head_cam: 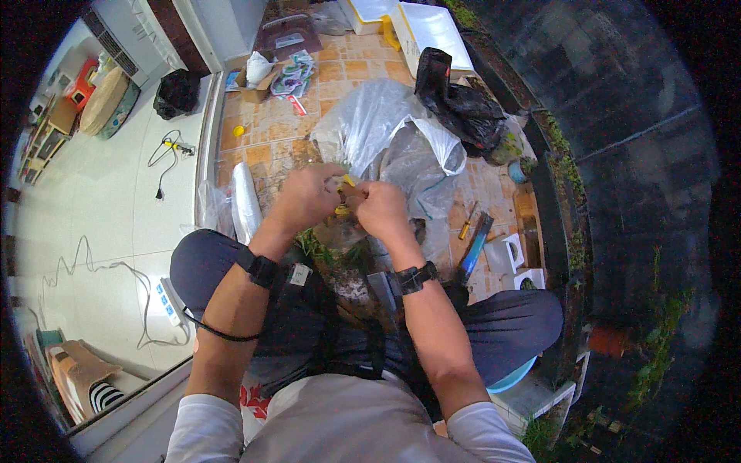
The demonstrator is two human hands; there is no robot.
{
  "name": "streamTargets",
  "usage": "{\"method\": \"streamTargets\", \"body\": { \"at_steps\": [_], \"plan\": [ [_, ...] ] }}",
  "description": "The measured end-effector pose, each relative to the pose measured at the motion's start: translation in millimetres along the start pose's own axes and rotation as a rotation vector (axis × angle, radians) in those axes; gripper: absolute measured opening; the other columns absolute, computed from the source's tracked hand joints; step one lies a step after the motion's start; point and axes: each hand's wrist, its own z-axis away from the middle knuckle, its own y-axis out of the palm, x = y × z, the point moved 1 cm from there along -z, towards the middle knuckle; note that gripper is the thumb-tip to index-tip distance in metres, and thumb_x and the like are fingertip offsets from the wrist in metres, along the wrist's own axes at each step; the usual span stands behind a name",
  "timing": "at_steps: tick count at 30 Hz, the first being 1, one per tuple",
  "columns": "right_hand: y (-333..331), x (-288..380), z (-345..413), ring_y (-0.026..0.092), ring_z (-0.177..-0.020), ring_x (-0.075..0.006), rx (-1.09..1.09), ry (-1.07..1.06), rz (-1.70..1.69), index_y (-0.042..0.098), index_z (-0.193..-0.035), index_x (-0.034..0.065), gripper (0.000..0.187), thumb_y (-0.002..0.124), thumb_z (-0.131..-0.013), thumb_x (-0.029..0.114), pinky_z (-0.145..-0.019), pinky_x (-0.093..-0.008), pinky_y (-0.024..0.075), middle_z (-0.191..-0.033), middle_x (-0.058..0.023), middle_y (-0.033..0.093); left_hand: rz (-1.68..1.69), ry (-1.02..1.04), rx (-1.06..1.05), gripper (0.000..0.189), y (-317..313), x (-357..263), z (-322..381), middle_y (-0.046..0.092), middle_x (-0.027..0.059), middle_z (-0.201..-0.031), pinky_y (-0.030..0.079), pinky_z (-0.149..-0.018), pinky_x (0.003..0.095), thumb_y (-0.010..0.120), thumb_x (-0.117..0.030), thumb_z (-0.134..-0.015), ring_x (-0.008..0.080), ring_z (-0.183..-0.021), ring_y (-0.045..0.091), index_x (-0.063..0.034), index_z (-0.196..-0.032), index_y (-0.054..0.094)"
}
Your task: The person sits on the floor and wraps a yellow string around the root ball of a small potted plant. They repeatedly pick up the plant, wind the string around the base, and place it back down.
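Note:
My left hand (pixel 305 195) and my right hand (pixel 381 209) meet above the tiled floor, fingers curled together. Both pinch a small yellow item (pixel 343 210); my fingers hide much of it, so its exact kind cannot be told. Below them, green grass-like leaves (pixel 319 247) and soil lie between my legs. Just past my hands spreads a large clear plastic bag (pixel 370 113), beside a white-rimmed plastic bag (pixel 428 144). A roll of white plastic (pixel 246 197) lies to the left of my left hand.
On the right are a yellow-handled tool (pixel 465 228), a blue-and-black long object (pixel 476 246) and white pots (pixel 505 254). A black plastic bag (pixel 457 104) and white foam boxes (pixel 434 37) stand farther back. A power strip (pixel 168 301) with a cable lies left.

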Motion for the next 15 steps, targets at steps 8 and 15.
{"method": "streamTargets", "body": {
  "at_steps": [8, 15],
  "plan": [
    [24, -8, -5, 0.067, -0.066, -0.017, 0.165, 0.401, -0.855, 0.073, -0.096, -0.0032, 0.015, 0.062, -0.09, 0.004, -0.056, -0.0302, 0.0534, -0.078, -0.0083, 0.07, -0.031, 0.061, 0.155, 0.018, -4, -7, -1, 0.069, 0.0202, -0.085, 0.054, -0.075, 0.0465, 0.065, -0.018, -0.083, 0.04, -0.082, 0.067, -0.0032, -0.089, 0.073],
    [13, -7, 6, 0.067, -0.081, -0.0169, 0.181, 0.552, -1.324, 0.067, -0.113, -0.0029, 0.026, 0.056, -0.09, 0.001, -0.067, -0.0303, 0.0584, -0.1, -0.008, 0.069, 0.003, 0.149, 0.249, 0.015, -3, -16, 2, 0.069, 0.0199, -0.087, 0.053, -0.075, 0.0468, 0.071, -0.016, -0.079, 0.0405, -0.084, 0.066, -0.0048, -0.089, 0.072]
  ]
}}
